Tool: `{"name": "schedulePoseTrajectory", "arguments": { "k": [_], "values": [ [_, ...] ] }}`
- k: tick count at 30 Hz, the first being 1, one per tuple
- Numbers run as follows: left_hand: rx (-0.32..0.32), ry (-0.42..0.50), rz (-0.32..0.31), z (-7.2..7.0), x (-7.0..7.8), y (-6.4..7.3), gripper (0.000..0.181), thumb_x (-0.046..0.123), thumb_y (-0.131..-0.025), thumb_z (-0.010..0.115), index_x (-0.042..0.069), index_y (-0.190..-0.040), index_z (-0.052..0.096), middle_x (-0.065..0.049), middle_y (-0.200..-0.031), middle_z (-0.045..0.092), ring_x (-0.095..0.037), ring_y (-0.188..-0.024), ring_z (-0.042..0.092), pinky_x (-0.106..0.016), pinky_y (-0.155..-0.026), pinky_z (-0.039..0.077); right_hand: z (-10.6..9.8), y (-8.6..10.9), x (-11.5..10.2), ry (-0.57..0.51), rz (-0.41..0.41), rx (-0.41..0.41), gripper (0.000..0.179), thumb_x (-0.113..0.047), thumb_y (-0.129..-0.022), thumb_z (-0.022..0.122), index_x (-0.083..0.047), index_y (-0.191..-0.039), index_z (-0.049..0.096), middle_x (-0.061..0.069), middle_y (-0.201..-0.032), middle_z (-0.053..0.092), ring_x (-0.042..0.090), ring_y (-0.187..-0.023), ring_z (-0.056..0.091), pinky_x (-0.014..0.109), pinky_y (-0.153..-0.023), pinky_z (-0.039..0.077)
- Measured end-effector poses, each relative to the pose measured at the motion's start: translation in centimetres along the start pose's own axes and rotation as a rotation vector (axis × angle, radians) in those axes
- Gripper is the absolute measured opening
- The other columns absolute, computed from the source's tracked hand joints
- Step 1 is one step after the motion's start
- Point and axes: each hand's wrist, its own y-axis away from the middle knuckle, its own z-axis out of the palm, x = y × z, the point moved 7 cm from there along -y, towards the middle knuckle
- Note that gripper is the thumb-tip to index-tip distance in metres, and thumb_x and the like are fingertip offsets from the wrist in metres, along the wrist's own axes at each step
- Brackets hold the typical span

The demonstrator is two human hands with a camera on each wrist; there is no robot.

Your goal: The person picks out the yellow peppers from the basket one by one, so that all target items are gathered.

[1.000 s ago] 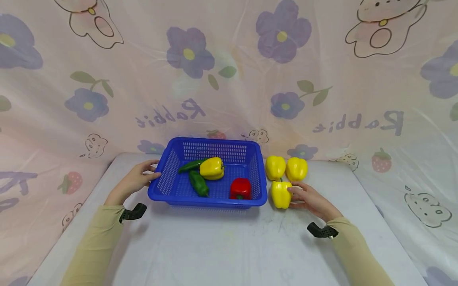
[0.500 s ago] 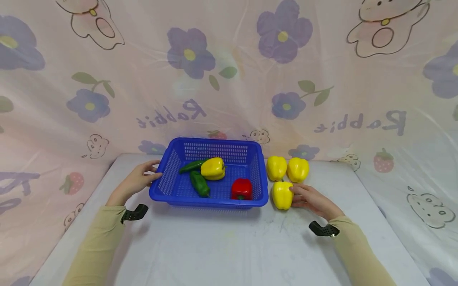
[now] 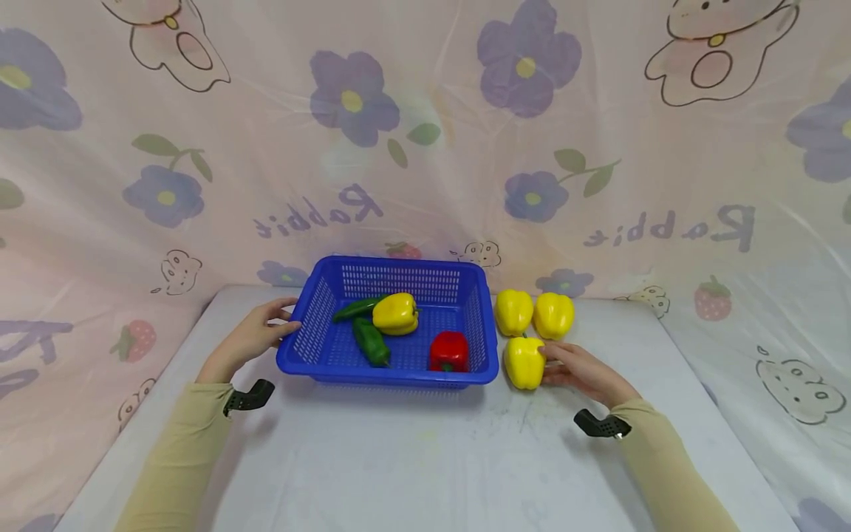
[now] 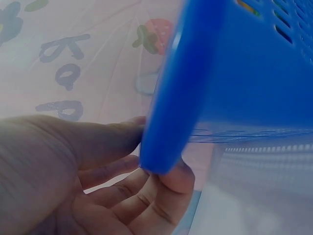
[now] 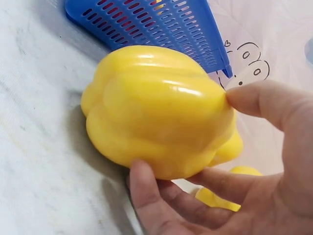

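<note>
Left hand (image 3: pixel 255 332): forearm angled forward and inward from the lower left, fingers curled, thumb and fingertips closed about the left rim of the blue perforated plastic basket (image 3: pixel 392 376); the left wrist view shows the thumb against the rim's outer side and fingers bent beneath its edge. Right hand (image 3: pixel 586 373): forearm angled in from the lower right, hand partly open to the width of a glossy yellow bell pepper (image 3: pixel 524 364), thumb on one side and curved fingers on the opposite, gripping it. This pepper is outside the basket, just beside its front right corner, stem end pointing away from the person; whether its underside bears on the white tabletop (image 3: pixel 399 458) cannot be told. Just behind it, a left rear yellow pepper (image 3: pixel 514 312) and a right rear yellow pepper (image 3: pixel 554 316) sit side by side. Basket contents: a slender dark green pepper (image 3: pixel 355 309), a broader green pepper (image 3: pixel 370 342), a yellow bell pepper lying on its side (image 3: pixel 392 315), and, near the front right corner, a red bell pepper (image 3: pixel 448 349).
</note>
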Motion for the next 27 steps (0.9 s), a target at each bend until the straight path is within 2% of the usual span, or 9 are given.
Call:
{"name": "schedulePoseTrajectory", "arguments": {
  "k": [18,27],
  "values": [
    [0.006,-0.002,0.004,0.04,0.40,0.06,0.059,0.012,-0.099,0.054,-0.007,-0.147,0.025,-0.027,-0.115,0.050,-0.028,-0.087,0.065,-0.035,-0.072,0.056,-0.45,-0.05,-0.40,0.014,-0.023,0.032,0.065,-0.035,-0.100,0.049,0.010,-0.141,0.028,0.022,-0.132,0.042,0.024,-0.102,0.057,0.034,-0.090,0.049],
    [0.006,-0.010,-0.001,0.08,0.11,0.02,0.057,0.012,-0.099,0.054,-0.006,-0.146,0.027,-0.027,-0.113,0.051,-0.027,-0.086,0.064,-0.034,-0.071,0.056,-0.46,0.29,-0.54,0.015,-0.050,0.005,0.062,-0.034,-0.101,0.047,0.010,-0.140,0.029,0.024,-0.134,0.042,0.029,-0.108,0.056,0.041,-0.095,0.047]
  ]
}}
